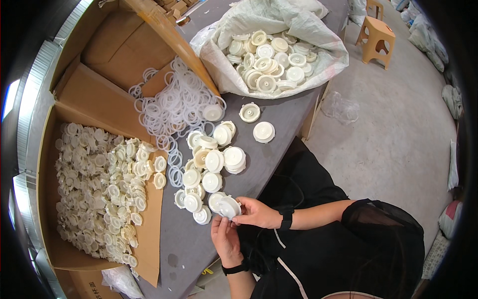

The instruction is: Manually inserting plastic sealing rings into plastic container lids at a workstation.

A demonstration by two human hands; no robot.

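My left hand (226, 242) and my right hand (258, 214) meet at the table's near edge, both closed on one round white plastic cap (229, 207). Thumbs and fingertips pinch its rim, and the cap is tilted. Just beyond them lies a loose group of similar off-white caps (212, 162), some stacked or overlapping. Two single caps (250, 112) sit apart, farther along the table. A heap of translucent ring gaskets (174, 107) spreads behind the group, and a strand of rings (175, 164) trails toward me.
A cardboard box (153, 234) on the left holds many small off-white caps (99, 189). At the far end of the grey table (271, 162) stands an open white woven sack (328, 62) full of caps. A tan stool (377, 41) and clear plastic film (340, 107) are on the floor.
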